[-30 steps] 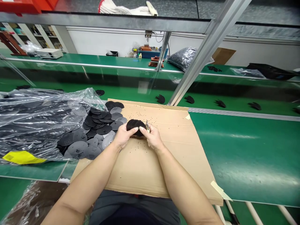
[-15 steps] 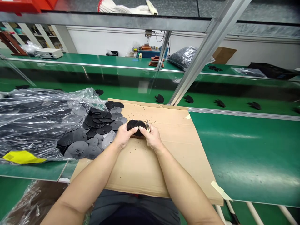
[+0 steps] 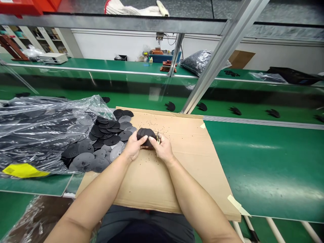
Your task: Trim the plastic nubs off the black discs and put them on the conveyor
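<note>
Over the cardboard sheet [image 3: 152, 182], a small overlapping stack of black plastic discs [image 3: 146, 133] is held between my two hands. My left hand [image 3: 133, 145] grips its left side, thumb on top. My right hand [image 3: 163, 146] grips the right side, its thumb lying over the front disc. A small metal tool [image 3: 158, 137], perhaps nippers, sticks up from the fingers of the right hand; most of it is hidden. Left of my hands lies a heap of loose black and grey oval discs [image 3: 106, 131], spilling from a clear plastic bag [image 3: 50, 125].
Tiny black specks [image 3: 152, 158] dot the cardboard. Several black pieces [image 3: 235, 110] lie spaced out along the green belt behind it. A slanted metal post [image 3: 215, 64] rises just beyond the cardboard. White gloves [image 3: 134, 9] rest on the shelf above.
The discs in my hands have been turned and drawn closer together, and my right thumb has shifted over them. Pieces on the belt behind sit slightly further left.
</note>
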{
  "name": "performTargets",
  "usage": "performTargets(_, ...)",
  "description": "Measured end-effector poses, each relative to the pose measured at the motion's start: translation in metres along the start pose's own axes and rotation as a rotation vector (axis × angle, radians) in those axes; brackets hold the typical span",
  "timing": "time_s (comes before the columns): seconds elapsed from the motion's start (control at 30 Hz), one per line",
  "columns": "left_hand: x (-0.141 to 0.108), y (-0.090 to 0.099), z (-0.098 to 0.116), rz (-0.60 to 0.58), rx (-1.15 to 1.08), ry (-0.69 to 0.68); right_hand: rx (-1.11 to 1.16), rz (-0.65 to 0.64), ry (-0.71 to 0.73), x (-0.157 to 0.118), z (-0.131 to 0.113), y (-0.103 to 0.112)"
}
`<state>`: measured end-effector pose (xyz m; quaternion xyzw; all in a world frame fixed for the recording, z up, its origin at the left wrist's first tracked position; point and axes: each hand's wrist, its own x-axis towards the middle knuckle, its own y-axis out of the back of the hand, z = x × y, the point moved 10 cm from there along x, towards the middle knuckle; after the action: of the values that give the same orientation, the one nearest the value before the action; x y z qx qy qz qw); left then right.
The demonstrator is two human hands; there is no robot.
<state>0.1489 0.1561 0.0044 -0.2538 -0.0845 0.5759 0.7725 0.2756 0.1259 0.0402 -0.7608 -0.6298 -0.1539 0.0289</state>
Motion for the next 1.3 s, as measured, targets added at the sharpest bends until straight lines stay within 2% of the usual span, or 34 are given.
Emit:
performTargets(0.07, 0.001, 0.001, -0.004, 0.002, -0.012, 0.06, 0.023, -0.034, 0.077, -0.003, -0.01, -0.005)
performTargets(0.13, 0.0, -0.003, -0.007, -0.052, -0.044, 0.108, 0.036, -0.065, 0.149, -0.007, -0.02, -0.008)
performTargets(0.3, -0.007, -0.016, -0.012, -0.165, -0.115, 0.198, -0.084, -0.018, 0.295, -0.013, -0.038, -0.003)
performTargets(0.47, -0.01, -0.019, -0.015, -0.19, -0.125, 0.233, -0.218, -0.024, 0.431, -0.017, -0.054, -0.007)
performTargets(0.77, -0.013, -0.02, -0.017, -0.212, -0.107, 0.228, -0.381, 0.003, 0.543, -0.022, -0.063, -0.01)
performTargets(0.97, -0.012, -0.017, -0.019, -0.184, -0.134, 0.224, -0.321, 0.026, 0.525, -0.023, -0.061, -0.01)
performTargets(1.1, -0.008, -0.014, -0.014, -0.104, -0.197, 0.201, -0.161, 0.07, 0.404, -0.017, -0.049, -0.002)
performTargets(1.2, 0.0, -0.01, -0.003, 0.019, -0.171, 0.137, -0.018, 0.234, 0.254, -0.009, -0.028, 0.021)
performTargets(1.3, 0.021, -0.01, 0.016, 0.101, -0.027, 0.021, 0.092, 0.457, 0.091, -0.002, 0.0, 0.05)
